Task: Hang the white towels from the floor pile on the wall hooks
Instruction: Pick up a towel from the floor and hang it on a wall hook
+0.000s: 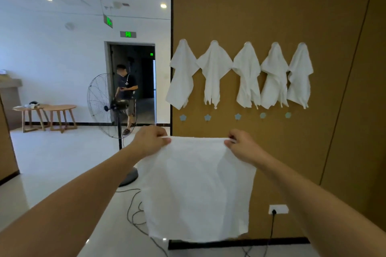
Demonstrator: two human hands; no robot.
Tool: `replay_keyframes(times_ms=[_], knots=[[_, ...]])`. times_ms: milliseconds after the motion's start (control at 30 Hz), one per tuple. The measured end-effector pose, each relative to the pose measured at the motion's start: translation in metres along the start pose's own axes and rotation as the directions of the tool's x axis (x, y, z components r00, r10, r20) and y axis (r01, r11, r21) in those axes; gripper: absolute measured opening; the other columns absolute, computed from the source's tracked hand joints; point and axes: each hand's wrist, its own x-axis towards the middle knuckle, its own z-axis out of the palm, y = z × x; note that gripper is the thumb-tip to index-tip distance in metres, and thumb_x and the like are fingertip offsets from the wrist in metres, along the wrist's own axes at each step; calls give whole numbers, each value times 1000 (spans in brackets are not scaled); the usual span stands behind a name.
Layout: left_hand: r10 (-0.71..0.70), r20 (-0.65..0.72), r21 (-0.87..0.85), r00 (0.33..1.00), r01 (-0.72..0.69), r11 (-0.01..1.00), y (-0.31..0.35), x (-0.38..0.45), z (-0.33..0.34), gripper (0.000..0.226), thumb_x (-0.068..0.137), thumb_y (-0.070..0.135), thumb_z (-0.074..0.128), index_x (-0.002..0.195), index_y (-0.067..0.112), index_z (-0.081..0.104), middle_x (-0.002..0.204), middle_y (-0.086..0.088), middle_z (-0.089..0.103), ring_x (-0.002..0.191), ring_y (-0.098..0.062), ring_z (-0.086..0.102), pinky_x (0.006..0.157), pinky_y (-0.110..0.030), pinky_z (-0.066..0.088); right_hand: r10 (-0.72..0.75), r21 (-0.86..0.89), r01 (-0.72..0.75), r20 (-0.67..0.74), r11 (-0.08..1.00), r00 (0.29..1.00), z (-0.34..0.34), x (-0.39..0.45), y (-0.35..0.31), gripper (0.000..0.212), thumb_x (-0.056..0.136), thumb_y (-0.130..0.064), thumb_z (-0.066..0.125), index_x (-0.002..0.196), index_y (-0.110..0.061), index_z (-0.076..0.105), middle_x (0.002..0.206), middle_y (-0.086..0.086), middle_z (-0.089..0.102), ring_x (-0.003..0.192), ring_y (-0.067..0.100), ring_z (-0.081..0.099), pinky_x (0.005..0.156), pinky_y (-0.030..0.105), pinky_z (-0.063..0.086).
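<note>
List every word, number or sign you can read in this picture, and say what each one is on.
No text can be read.
Green exit sign above the doorway: lit, too blurred to read.
Hanging green ceiling sign: too blurred to read.
Small green light inside the doorway: too small to read.

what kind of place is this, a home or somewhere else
Probably a commercial or institutional building rather than a home: green exit signs hang over the doorway, a big industrial pedestal fan stands on the tiled floor, and a brown wall panel carries rows of hooks with hung towels.
</note>
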Motion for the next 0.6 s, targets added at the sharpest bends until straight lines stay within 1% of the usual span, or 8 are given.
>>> replay_keyframes(times_ms=[67, 133, 200, 233, 333, 433, 533, 600], knots=[[-8, -20, 2, 1000, 8, 1000, -17, 34, 16, 14, 94, 29, 61, 83, 23, 67, 85, 2, 62, 88, -20, 58, 72, -26, 40, 6, 15, -7, 11, 1000, 1000, 13, 34, 7, 13, 95, -16, 53, 90, -5, 59, 85, 7, 58, 78, 21, 54, 63, 30, 40], [-53, -45, -44, 998, 51, 998, -31, 64, 31, 13, 96, 24, 58, 101, 23, 70, 98, 0, 62, 96, -21, 58, 83, -28, 42, 24, 31, -25, 18, 999, 1000, 25, 66, 13, 20, 92, -26, 59, 78, -11, 61, 78, 6, 60, 75, 21, 58, 63, 31, 41], [-80, -70, -30, 994, 78, 997, -45, 94, 45, 16, 98, 20, 53, 101, 24, 68, 100, -2, 65, 96, -24, 59, 84, -31, 46, 28, 73, -29, 17, 997, 999, 37, 98, 20, 35, 88, -44, 66, 64, -21, 59, 65, -5, 57, 63, 12, 56, 60, 27, 40], [-78, -82, -3, 994, 78, 997, -52, 110, 52, 16, 98, 19, 51, 95, 25, 66, 97, -3, 65, 94, -25, 60, 81, -31, 47, 29, 110, -30, 15, 993, 999, 43, 115, 24, 36, 86, -50, 68, 63, -23, 61, 64, -9, 58, 63, 9, 57, 61, 27, 43], [-77, -104, 72, 992, 85, 994, -70, 156, 68, 20, 97, 15, 45, 88, 27, 58, 93, -4, 66, 90, -26, 60, 75, -32, 46, 34, 131, -33, -8, 991, 999, 66, 172, 42, 39, 87, -50, 66, 92, -12, 74, 89, 1, 71, 88, 19, 67, 79, 34, 52], [-73, -133, 63, 988, 82, 995, -82, 202, 92, 25, 97, 8, 42, 96, 21, 62, 93, -4, 63, 86, -23, 56, 71, -30, 41, -6, 158, 10, -22, 987, 1000, 92, 228, 62, 34, 96, -35, 60, 96, -3, 70, 93, 9, 70, 91, 25, 66, 85, 37, 50], [-172, -148, -41, 974, 168, 985, -96, 245, 116, 28, 95, 5, 41, 100, 18, 65, 88, -2, 57, 85, -23, 54, 72, -30, 43, -27, 177, 30, -17, 984, 999, 118, 284, 90, 31, 96, -34, 59, 84, -6, 66, 84, 4, 66, 84, 22, 64, 74, 34, 47], [-207, -112, -26, 972, 205, 978, -110, 276, 130, 18, 96, 23, 49, 93, 23, 67, 91, 0, 64, 87, -21, 58, 73, -29, 43, -14, 196, 14, 1, 980, 1000, 134, 322, 112, 35, 87, -43, 68, 66, -16, 60, 67, -6, 61, 69, 12, 62, 63, 30, 45]])
